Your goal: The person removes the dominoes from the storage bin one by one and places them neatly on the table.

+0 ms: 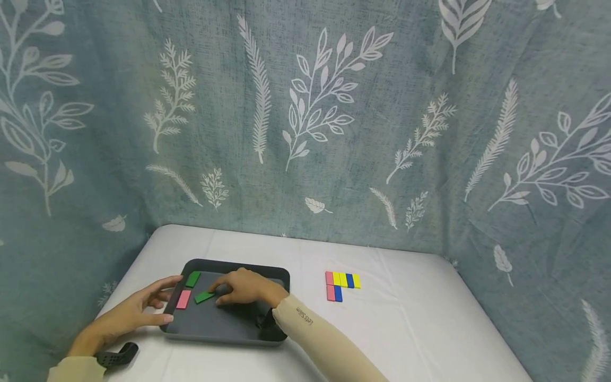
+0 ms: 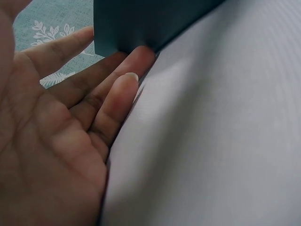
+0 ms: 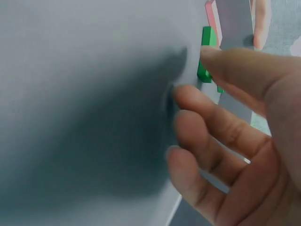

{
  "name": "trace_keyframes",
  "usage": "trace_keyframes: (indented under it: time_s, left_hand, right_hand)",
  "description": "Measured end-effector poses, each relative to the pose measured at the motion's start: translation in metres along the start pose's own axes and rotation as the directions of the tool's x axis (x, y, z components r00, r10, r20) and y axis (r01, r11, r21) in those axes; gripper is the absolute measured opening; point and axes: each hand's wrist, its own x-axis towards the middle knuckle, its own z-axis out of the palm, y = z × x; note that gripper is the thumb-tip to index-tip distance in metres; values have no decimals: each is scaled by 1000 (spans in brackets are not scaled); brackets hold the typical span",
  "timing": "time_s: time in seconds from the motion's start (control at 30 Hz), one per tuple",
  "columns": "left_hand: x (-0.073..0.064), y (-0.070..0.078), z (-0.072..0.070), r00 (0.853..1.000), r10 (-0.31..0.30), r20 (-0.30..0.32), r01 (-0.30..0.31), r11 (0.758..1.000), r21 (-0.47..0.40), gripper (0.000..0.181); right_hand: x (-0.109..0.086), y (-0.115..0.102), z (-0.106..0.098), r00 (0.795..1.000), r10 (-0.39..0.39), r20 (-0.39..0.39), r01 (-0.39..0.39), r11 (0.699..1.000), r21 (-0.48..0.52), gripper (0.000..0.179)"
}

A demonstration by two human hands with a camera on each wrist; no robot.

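Observation:
A dark grey tray (image 1: 224, 338) lies on the white table. At its left wall rests my left hand (image 1: 138, 310), thumb and index fingertip on the rim. In the left wrist view its other fingers lie loosely bent against the tray's outer wall (image 2: 136, 23). Over the tray, my right hand (image 1: 243, 286) pinches one end of a green block (image 1: 204, 297) between thumb and index finger, its remaining fingers loosely curled. In the right wrist view the thumb partly covers this green block (image 3: 206, 35). A second green block (image 1: 193, 279) and a pink block (image 1: 183, 299) lie near the tray's left wall.
Right of the tray, several pink, yellow and blue blocks (image 1: 343, 280) stand side by side in two rows on the table (image 1: 406, 318). A leaf-patterned curtain (image 1: 286, 201) hangs behind and at both sides. Black wrist straps (image 1: 116, 356) are worn on the arms.

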Motion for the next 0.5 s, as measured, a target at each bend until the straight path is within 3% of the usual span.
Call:
trace_keyframes:
  time_s: [0.23, 0.5]
  left_hand:
    - [-1, -1, 0, 1000, -1, 0, 1, 1000, 1, 88]
    - [-1, 0, -2, 1000, 29, -3, -29, 1000, 9, 86]
  right_hand:
    - [9, 1, 6, 994, 68, -85, -65, 997, 47, 30]
    - [16, 3, 12, 992, 52, -115, -42, 996, 82, 14]
